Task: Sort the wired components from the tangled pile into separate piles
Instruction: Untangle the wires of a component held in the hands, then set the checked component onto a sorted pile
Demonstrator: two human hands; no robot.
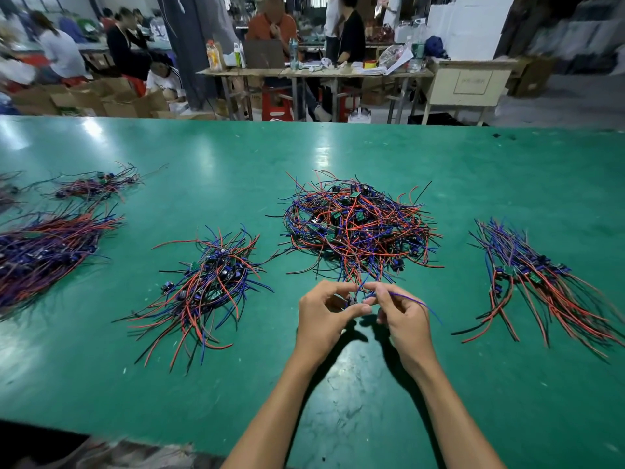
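Blue wire [411, 301] pinched by both hands, left hand [323, 318], right hand [400, 314], tangled pile [360, 225] beyond

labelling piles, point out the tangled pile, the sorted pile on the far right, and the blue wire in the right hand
tangled pile [358, 225], head view, its centre
right sorted pile [527, 272], head view, component cluster
blue wire [411, 300], head view, stretch trailing over the right hand

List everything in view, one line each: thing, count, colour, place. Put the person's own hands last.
tangled pile: one, red, blue and black wires with green boards, centre of table
sorted piles: at least four; near left, far left, far back left, right
green table: one, fills the foreground
wired component: one, dark, between both hands
blue wire: one, trails over the right hand
desks: beige, background, with bottles and papers
people: several, background
cardboard boxes: brown, back left
left hand: pinches the component
right hand: pinches the blue wire
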